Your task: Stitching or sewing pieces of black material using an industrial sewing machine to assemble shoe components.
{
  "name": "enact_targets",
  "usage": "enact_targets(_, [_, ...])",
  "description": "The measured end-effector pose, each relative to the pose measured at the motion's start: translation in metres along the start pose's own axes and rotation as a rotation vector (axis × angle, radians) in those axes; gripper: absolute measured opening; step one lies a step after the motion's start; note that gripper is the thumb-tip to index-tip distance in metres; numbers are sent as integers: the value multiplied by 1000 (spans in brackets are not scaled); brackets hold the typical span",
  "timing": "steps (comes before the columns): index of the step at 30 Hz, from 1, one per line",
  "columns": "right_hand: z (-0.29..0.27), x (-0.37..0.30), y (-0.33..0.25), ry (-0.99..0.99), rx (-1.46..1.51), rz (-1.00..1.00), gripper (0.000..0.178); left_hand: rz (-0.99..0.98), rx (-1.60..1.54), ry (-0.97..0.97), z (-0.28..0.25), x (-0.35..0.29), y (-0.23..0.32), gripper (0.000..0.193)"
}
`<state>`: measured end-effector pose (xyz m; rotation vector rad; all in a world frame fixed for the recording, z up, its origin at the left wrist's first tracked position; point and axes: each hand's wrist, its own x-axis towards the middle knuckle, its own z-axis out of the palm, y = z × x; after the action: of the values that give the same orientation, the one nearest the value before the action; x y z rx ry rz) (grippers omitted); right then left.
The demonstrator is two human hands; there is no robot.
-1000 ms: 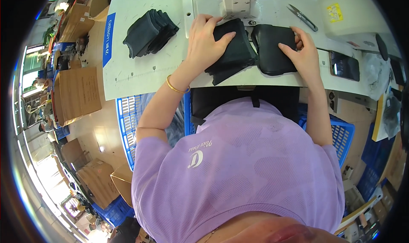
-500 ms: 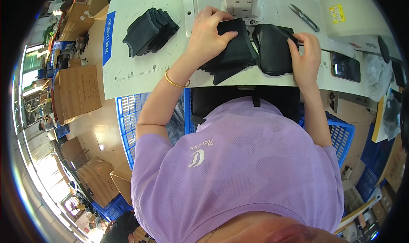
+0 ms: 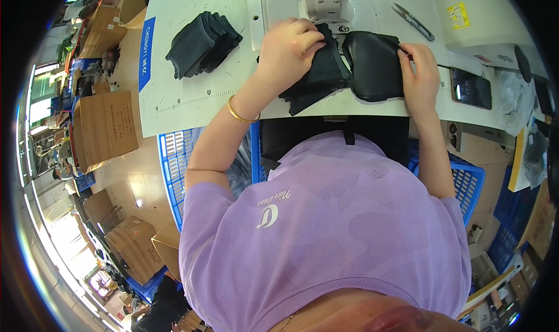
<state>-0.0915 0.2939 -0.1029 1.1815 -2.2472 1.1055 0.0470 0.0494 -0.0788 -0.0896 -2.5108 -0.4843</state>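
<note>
Under my left hand lies a stack of dark fabric pieces, fanned out along its lower edge. That hand's thumb and fingers pinch together at the stack's upper part; how many layers they hold is hidden. Just right of the stack, a smooth black leather-like piece with rounded corners lies against it. My right hand grips its right edge between thumb and fingers. Behind both pieces stands the sewing machine head.
A second stack of dark fabric pieces sits on the table's left. Thread snips lie at the back right, and a phone rests near the right edge. Blue baskets stand below the table's front edge.
My left thumb has closed toward the fingers, where it was spread over the stack before. The black piece's upper right corner, folded before, now lies flatter. My right hand has hardly moved.
</note>
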Motion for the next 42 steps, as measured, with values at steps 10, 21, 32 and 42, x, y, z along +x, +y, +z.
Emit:
enact_targets(10, [-13, 6, -15, 67, 218, 276, 12, 177, 83, 281, -5, 1, 10, 25])
enact_targets(21, [-31, 55, -102, 9, 623, 91, 14, -215, -717, 159, -77, 35, 67, 15])
enact_targets(32, [-25, 47, -109, -149, 933, 317, 16, -365, -727, 134, -74, 38, 69, 11])
enact_targets(42, [-24, 47, -112, -155, 878, 360, 16, -355, -743, 135, -73, 38, 70, 12])
